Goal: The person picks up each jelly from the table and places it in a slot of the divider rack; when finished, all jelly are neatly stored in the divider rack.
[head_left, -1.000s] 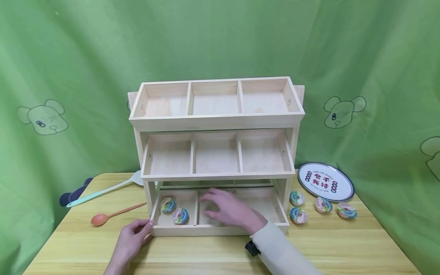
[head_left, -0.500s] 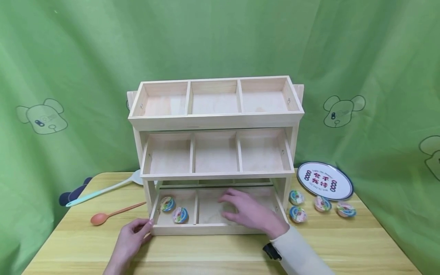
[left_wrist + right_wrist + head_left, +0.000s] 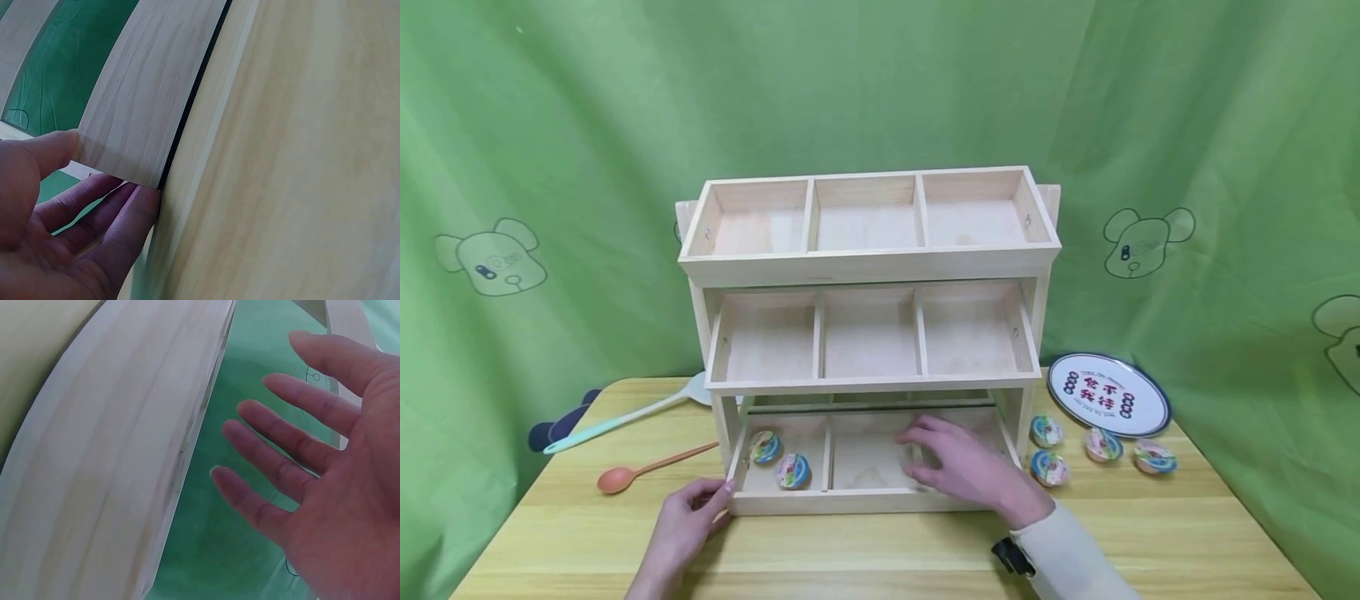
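Observation:
A pale wooden three-tier rack [image 3: 869, 268] stands on the table, each tier split into three compartments. My left hand [image 3: 688, 521] holds the front left corner of its bottom tray [image 3: 880, 502]; in the left wrist view the thumb and fingers [image 3: 128, 231] lie about the front board's end. Over the tray's right part hovers my right hand [image 3: 970, 467], holding nothing, its fingers spread and slightly bent in the right wrist view. Two small jelly cups [image 3: 765, 447] with printed lids sit in the bottom left compartment. Several more jelly cups [image 3: 1049, 468] stand right of the rack.
An oval plate [image 3: 1108, 395] with red characters lies at the back right. On the left are an orange spoon [image 3: 617, 479] and a pale blue long-handled utensil [image 3: 632, 414], its head partly behind the rack. A green curtain [image 3: 880, 83] hangs behind.
My right hand has moved rightward over the bottom tray, from its middle compartment toward the right one. My left hand and the jelly cups have stayed in place.

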Motion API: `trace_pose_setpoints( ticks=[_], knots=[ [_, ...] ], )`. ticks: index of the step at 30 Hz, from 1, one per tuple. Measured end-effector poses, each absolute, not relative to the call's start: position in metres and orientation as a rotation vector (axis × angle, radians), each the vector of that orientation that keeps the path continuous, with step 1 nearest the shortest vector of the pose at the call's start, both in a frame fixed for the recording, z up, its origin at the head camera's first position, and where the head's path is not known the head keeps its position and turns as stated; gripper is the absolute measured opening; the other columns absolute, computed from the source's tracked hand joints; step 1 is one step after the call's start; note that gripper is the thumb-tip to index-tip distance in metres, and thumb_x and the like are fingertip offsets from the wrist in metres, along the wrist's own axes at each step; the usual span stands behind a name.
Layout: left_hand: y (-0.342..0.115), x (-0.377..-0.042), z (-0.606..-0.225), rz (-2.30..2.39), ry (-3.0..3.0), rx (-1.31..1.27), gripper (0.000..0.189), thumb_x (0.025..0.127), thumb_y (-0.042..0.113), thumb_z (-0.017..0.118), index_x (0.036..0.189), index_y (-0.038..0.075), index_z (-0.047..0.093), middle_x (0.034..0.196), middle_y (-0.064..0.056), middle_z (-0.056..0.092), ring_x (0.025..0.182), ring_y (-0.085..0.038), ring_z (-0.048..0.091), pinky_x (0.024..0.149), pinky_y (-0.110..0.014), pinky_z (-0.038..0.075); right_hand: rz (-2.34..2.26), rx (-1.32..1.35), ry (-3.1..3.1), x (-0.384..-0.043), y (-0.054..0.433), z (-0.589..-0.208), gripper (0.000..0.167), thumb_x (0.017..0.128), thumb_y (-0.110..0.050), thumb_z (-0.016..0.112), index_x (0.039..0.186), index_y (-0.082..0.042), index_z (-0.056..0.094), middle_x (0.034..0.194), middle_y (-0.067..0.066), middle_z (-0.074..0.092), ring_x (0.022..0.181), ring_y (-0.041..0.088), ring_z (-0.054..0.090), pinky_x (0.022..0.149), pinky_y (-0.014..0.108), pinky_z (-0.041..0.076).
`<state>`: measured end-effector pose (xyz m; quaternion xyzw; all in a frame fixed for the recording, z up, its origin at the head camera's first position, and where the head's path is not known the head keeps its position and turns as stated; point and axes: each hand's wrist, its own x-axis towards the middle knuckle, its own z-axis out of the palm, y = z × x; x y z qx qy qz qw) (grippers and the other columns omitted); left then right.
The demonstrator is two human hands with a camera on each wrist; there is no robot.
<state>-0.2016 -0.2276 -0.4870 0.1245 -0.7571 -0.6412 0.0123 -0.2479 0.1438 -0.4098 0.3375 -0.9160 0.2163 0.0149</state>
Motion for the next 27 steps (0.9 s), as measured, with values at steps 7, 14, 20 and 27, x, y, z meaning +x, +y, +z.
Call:
trace_pose_setpoints(
  ticks=[7,14,20,27],
  knots=[
    [-0.228,-0.200,-0.485,-1.979,-2.363,0.421,0.032,0.096,0.013,0.065,0.114,-0.013,0.061,0.105,-0.017,0.060,0.094,-0.020,0.060,0.084,-0.028,0.059,0.636,1.019,-2.889,-0.244,0.150,-0.409,0.044,0.091,-0.024,0.070,0.130,-0.005,0.061,0.130,0.014,0.056,0.112,0.030,0.057,0.098,0.048,0.052],
    [-0.227,-0.200,-0.485,-1.972,-2.367,0.399,0.034,0.095,0.014,0.066,0.113,-0.013,0.062,0.103,-0.016,0.060,0.093,-0.020,0.061,0.083,-0.029,0.060,0.615,0.915,-2.941,-0.237,0.169,-0.406,0.046,0.090,-0.025,0.071,0.131,-0.006,0.060,0.136,0.018,0.053,0.120,0.037,0.053,0.103,0.056,0.045],
    [-0.227,-0.202,-0.487,-1.972,-2.375,0.397,0.034,0.095,0.014,0.067,0.114,-0.014,0.061,0.104,-0.016,0.060,0.093,-0.021,0.061,0.083,-0.030,0.060,0.590,0.905,-2.899,-0.232,0.190,-0.406,0.042,0.089,-0.024,0.072,0.127,-0.008,0.063,0.129,0.016,0.057,0.115,0.035,0.056,0.098,0.055,0.050],
    [-0.229,-0.202,-0.487,-1.959,-2.393,0.393,0.036,0.096,0.015,0.066,0.115,-0.014,0.060,0.104,-0.016,0.060,0.094,-0.020,0.060,0.083,-0.030,0.060,0.530,0.941,-2.829,-0.226,0.209,-0.407,0.038,0.088,-0.023,0.074,0.122,-0.009,0.066,0.118,0.004,0.060,0.103,0.022,0.061,0.090,0.044,0.057]
  ],
)
